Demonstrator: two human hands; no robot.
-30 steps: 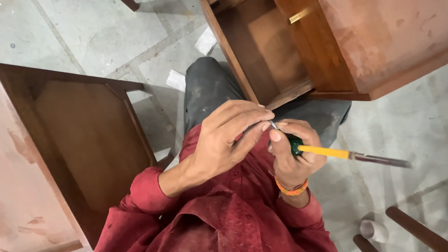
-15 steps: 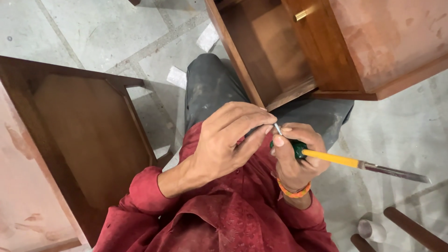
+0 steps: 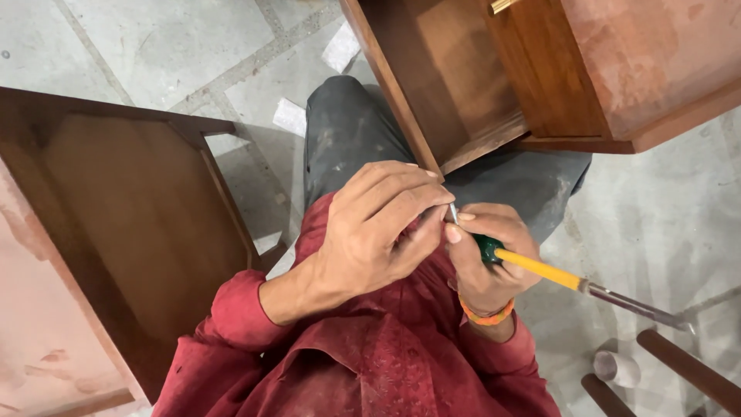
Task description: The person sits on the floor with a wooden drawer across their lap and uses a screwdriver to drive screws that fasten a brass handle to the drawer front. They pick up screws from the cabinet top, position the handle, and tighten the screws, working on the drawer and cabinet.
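At the left of the frame a dark wooden panel point(image 3: 131, 232) with a raised frame lay tilted, its right edge running down beside the person's red sleeve point(image 3: 231, 309), with a strip of grey tiled floor point(image 3: 154, 54) open above it. Two white paper scraps point(image 3: 290, 116) lay on that floor in the upper middle, just left of the person's dark trouser leg point(image 3: 347, 131). Below the middle of the frame the left hand point(image 3: 370, 232) curled inward, its grip pinched together on a small pale screw point(image 3: 453, 214) held upright between the two hands. Just to the right, the right hand point(image 3: 486, 255) was clamped round the green handle of a screwdriver point(image 3: 540, 270), whose yellow collar and metal shaft pointed toward the lower right. Across the upper right stood a brown wooden cabinet point(image 3: 617, 69), its open lower edge close above the hands. Bare floor lay open at the right, and a small white cup point(image 3: 615, 367) stood between dark wooden legs point(image 3: 687, 371) at the lower right.
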